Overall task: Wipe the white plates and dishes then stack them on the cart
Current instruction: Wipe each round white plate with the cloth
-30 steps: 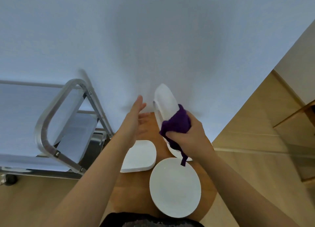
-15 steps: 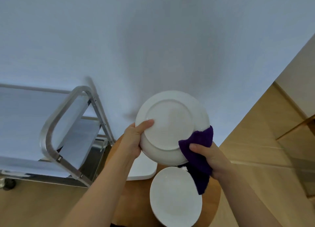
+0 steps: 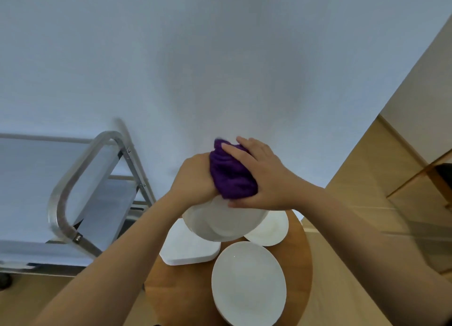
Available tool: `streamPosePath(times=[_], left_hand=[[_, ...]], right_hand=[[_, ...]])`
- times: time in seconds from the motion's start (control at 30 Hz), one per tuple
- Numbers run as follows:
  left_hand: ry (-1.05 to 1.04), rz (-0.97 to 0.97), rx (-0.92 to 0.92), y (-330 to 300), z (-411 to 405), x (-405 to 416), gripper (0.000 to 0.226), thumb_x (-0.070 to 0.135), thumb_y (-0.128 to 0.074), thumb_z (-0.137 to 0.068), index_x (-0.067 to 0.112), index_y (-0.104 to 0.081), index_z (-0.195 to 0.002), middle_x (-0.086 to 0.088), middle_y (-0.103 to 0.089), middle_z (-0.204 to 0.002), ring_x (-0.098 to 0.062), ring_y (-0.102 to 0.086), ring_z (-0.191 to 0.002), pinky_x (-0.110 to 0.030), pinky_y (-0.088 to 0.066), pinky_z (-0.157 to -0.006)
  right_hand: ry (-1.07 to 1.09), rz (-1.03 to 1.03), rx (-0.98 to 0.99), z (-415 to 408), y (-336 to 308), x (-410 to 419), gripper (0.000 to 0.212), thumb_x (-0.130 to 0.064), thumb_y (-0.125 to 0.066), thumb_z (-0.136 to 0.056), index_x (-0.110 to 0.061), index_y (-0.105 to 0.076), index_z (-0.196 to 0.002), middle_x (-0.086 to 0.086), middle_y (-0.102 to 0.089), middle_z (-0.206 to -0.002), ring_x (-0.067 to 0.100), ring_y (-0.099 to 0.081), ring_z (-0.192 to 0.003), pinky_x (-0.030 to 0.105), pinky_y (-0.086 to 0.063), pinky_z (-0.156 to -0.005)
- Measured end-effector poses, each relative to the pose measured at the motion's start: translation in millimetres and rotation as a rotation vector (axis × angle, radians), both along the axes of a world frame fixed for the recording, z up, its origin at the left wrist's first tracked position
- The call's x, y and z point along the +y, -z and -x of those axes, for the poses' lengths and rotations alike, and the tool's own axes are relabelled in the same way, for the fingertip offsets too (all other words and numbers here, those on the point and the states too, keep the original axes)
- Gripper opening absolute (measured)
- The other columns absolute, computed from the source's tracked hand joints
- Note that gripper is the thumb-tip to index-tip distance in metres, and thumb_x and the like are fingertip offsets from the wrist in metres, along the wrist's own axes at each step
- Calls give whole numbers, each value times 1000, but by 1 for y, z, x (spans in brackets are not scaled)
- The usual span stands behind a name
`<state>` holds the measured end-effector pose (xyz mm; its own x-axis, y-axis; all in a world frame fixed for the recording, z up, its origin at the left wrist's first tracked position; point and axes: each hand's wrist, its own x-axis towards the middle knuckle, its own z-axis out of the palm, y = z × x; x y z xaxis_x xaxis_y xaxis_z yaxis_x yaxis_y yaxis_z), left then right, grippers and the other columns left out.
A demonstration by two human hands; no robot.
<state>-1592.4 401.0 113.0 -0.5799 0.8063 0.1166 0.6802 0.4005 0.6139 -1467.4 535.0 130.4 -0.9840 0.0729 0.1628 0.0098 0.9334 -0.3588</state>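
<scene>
My left hand [image 3: 193, 178] holds a round white plate [image 3: 223, 224] by its far rim, tilted above the small round wooden table [image 3: 299, 264]. My right hand [image 3: 261, 176] presses a bunched purple cloth [image 3: 230, 176] onto the plate's upper part. On the table lie a square white dish [image 3: 188, 247] at the left, a round white plate [image 3: 248, 280] near me, and another round white plate [image 3: 271, 230] at the back right, partly hidden by the held plate.
A metal cart [image 3: 80, 181] with a curved tubular handle and flat shelves stands to the left of the table against the pale wall. Wooden floor lies around the table and to the right.
The plate has tipped from facing me to lying flatter and lower. My right hand with the cloth has moved from the plate's lower right edge up onto its top, next to my left hand.
</scene>
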Motion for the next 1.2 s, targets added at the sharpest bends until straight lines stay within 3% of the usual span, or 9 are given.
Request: streamPosePath(times=[0.2, 0.3, 0.47, 0.63, 0.77, 0.87, 1.0, 1.1, 1.2], left_hand=[[-64, 30, 26, 1, -4, -6, 32, 40, -71, -77, 21, -46, -82, 13, -47, -69, -9, -52, -69, -19, -38, -61], [-137, -27, -41, -4, -6, -14, 46, 51, -82, -56, 33, -43, -72, 16, -51, -70, -2, -51, -65, -15, -35, -54], [-233, -150, -158, -11, -6, -17, 47, 55, -72, -39, 30, -48, -71, 13, -55, -73, -4, -53, -69, -21, -35, -53], [-370, -385, -431, -11, -2, -16, 56, 51, -79, -29, 26, -58, -75, 9, -65, -78, -11, -64, -75, -31, -53, -62], [-515, -584, -646, -5, -13, -1, 54, 41, -84, -37, 25, -59, -82, 5, -68, -88, -17, -66, -83, -41, -57, -75], [-457, -582, -768, 5, -22, -1, 53, 46, -83, -42, 23, -64, -85, 0, -71, -89, -23, -68, -85, -42, -58, -72], [83, -262, -1372, -2, 4, -20, 61, 57, -80, -55, 22, -72, -105, -9, -71, -101, -28, -68, -89, -42, -58, -73], [26, -274, -1525, 8, 4, -19, 48, 42, -63, -79, 11, -62, -115, -12, -71, -98, -28, -69, -84, -41, -57, -75], [-24, -409, -1536, 17, -4, -16, 38, 31, -63, -78, 9, -64, -109, -13, -72, -93, -29, -70, -79, -40, -59, -65]], right_hand=[[-41, 39, 77, 13, 5, 9, 86, -58, -73, -66, -35, -33, -138, -11, -45, -131, 12, -41, -120, 36, -44, -96], [-36, 275, 279, 13, 4, 14, 65, -53, -74, -64, -38, -42, -118, -21, -54, -102, -2, -50, -94, 13, -45, -81], [192, 601, 349, 5, 24, 25, 85, -56, -74, -55, -43, -36, -130, -41, -43, -120, -13, -46, -112, 4, -41, -82], [382, 979, 518, -6, 49, 23, 77, -44, -75, -52, -37, -42, -122, -27, -55, -109, -6, -57, -99, 12, -50, -73], [633, 1310, 650, 0, 70, 4, 79, -33, -77, -57, -18, -45, -128, 6, -60, -118, 18, -61, -103, 34, -54, -84], [694, 1367, 581, -5, 66, 14, 73, -27, -78, -61, -15, -49, -127, 8, -63, -116, 22, -62, -102, 37, -54, -85], [591, 1344, 271, -23, 53, 45, 69, -36, -79, -58, -14, -57, -119, 9, -69, -107, 28, -67, -96, 34, -54, -71], [521, 1239, 100, -19, 43, 52, 54, -35, -81, -62, -24, -62, -111, 1, -72, -97, 17, -70, -84, 25, -54, -61], [546, 1247, 122, -16, 38, 49, 56, -51, -76, -57, -30, -62, -107, -4, -72, -98, 12, -70, -82, 20, -53, -59]])
